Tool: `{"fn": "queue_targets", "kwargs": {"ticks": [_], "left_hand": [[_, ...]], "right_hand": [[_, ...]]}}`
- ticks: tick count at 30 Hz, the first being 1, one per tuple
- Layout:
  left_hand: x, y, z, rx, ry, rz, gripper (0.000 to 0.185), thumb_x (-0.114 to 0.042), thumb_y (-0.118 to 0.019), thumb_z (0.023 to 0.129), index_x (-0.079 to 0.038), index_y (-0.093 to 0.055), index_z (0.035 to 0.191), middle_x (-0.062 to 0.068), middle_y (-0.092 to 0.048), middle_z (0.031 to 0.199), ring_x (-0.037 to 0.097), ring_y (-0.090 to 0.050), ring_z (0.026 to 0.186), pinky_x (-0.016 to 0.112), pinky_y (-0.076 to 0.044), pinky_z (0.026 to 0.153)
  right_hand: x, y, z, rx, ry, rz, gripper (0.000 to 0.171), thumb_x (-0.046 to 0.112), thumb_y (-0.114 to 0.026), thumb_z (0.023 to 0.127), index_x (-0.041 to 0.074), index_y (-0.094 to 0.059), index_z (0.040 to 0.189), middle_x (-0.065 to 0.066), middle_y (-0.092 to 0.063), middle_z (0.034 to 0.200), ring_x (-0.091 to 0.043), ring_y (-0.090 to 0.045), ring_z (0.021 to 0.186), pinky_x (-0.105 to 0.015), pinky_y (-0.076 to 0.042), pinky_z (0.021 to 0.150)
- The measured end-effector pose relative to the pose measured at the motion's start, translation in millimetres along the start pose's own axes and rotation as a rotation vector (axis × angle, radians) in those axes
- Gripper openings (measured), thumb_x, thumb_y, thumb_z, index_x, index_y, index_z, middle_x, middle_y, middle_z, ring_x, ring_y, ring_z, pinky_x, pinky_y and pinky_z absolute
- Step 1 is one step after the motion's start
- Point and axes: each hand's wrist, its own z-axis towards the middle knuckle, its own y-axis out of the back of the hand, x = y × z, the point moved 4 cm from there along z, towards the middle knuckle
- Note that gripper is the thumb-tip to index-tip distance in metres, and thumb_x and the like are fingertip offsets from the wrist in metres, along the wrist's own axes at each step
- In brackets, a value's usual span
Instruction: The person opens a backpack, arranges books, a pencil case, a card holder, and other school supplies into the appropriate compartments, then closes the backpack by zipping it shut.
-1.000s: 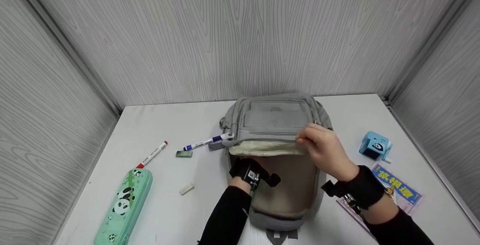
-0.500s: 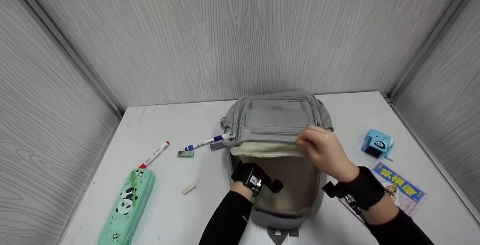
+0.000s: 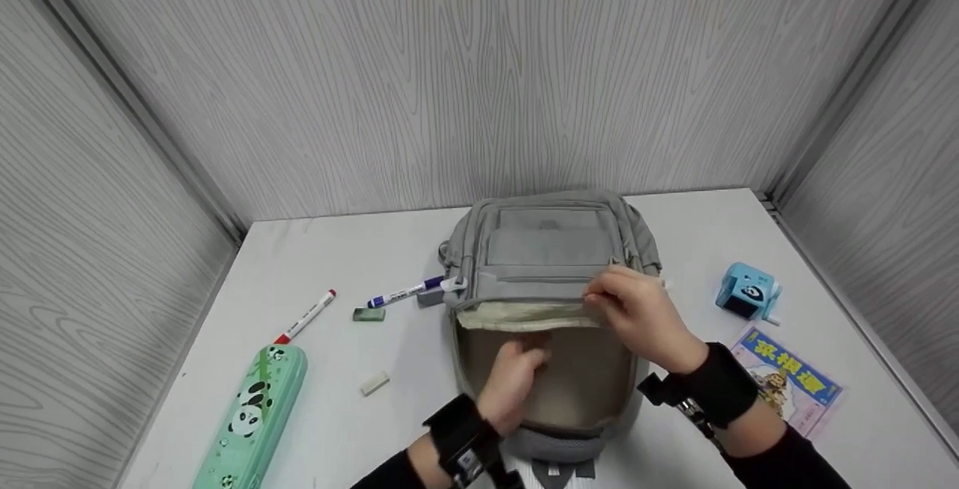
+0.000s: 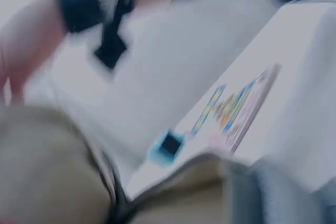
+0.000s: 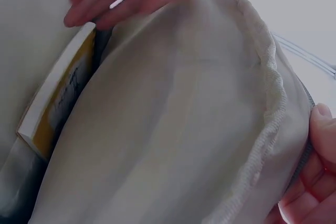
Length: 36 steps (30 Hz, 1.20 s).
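Observation:
A grey backpack [image 3: 551, 238] lies with its main compartment unzipped. My right hand [image 3: 633, 309] pinches the edge of its front flap and holds it up; in the right wrist view the fingers [image 5: 323, 135] grip the zipper edge. Over the opening is my left hand [image 3: 513, 380], holding nothing that I can see. The right wrist view shows its fingers [image 5: 113, 3] fairly straight, close above a book [image 5: 65, 85] with a yellow-and-white cover standing inside the bag. In the left wrist view everything is blurred and the left fingers are out of sight.
Left of the bag lie a green panda pencil case [image 3: 251, 414], a red marker [image 3: 307, 315], a blue marker [image 3: 404, 292] against the bag, a green eraser [image 3: 368, 314] and a white eraser [image 3: 374, 383]. To the right are a blue pencil sharpener [image 3: 748, 290] and a comic-style book [image 3: 790, 380].
My left hand has drawn back toward me from deep inside the backpack, so it now shows below the flap. The right hand still holds the flap, sitting slightly lower in view.

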Motion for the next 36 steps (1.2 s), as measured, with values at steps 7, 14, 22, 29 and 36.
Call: {"fn": "queue_targets", "kwargs": {"ticks": [7, 14, 22, 29, 36], "left_hand": [[-51.3, 19.6, -62.7, 0.203, -0.739, 0.695, 0.015, -0.004, -0.065, 0.091, 0.001, -0.07, 0.104, 0.016, -0.071, 0.105, 0.01, -0.066, 0.093, 0.025, -0.054, 0.084], [-48.5, 38.0, -57.0, -0.188, -1.227, 1.332, 0.048, -0.011, -0.083, 0.073, -0.008, -0.068, 0.117, 0.011, -0.062, 0.123, 0.025, -0.057, 0.115, 0.035, -0.046, 0.1], [-21.2, 46.3, -45.9, -0.056, -1.116, 1.408, 0.04, -0.011, -0.082, 0.074, -0.012, -0.07, 0.112, -0.001, -0.065, 0.096, 0.014, -0.062, 0.092, 0.033, -0.052, 0.087], [-2.9, 48.5, -47.7, -0.086, -1.2, 1.422, 0.02, 0.001, -0.076, 0.071, -0.015, -0.064, 0.071, -0.004, -0.052, 0.071, 0.01, -0.053, 0.065, 0.025, -0.042, 0.06], [9.3, 49.8, -47.4, -0.095, -1.223, 1.456, 0.027, 0.004, -0.075, 0.063, -0.017, -0.057, 0.062, -0.004, -0.047, 0.064, 0.011, -0.046, 0.056, 0.024, -0.035, 0.052]], "right_hand": [[4, -8, -19, 0.012, 0.006, -0.002, 0.019, -0.01, -0.073, 0.079, 0.008, -0.068, 0.083, -0.001, -0.064, 0.08, -0.009, -0.056, 0.069, -0.016, -0.043, 0.066], [10, -18, -52, 0.038, 0.002, -0.049, 0.02, -0.007, -0.076, 0.077, 0.011, -0.068, 0.082, 0.003, -0.063, 0.079, -0.006, -0.057, 0.069, -0.014, -0.044, 0.067], [14, -34, -82, 0.105, -0.033, -0.046, 0.016, 0.002, -0.075, 0.082, 0.016, -0.068, 0.086, 0.007, -0.061, 0.081, -0.004, -0.056, 0.07, -0.013, -0.043, 0.066], [14, -52, -109, 0.19, 0.0, -0.098, 0.015, 0.006, -0.078, 0.081, 0.015, -0.069, 0.088, 0.007, -0.061, 0.082, -0.007, -0.058, 0.075, -0.02, -0.045, 0.069], [3, -33, -136, 0.134, -0.135, -0.154, 0.039, 0.008, -0.079, 0.078, 0.011, -0.069, 0.116, 0.003, -0.067, 0.111, -0.012, -0.062, 0.101, -0.033, -0.05, 0.086]]}}
